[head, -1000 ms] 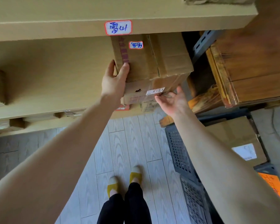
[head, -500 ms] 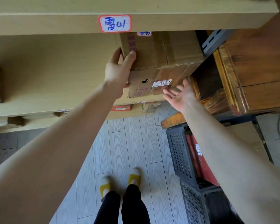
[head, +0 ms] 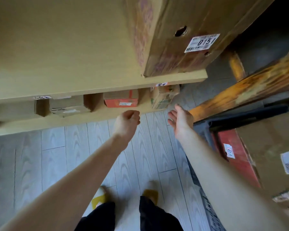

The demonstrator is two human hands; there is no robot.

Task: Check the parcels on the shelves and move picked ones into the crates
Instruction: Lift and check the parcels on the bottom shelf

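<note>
Hanging at mid-frame just below the shelves, the left hand has loosely curled fingers and holds nothing; the right hand, near it, shows an open palm with straight fingers, also holding nothing; above them, at upper right, a large cardboard parcel with a white label reading 0151 sits on the upper shelf; an orange box and a printed carton stand on the shelf beneath; at lower right a dark crate, blurred, seems to hold a red parcel and a brown parcel.
</note>
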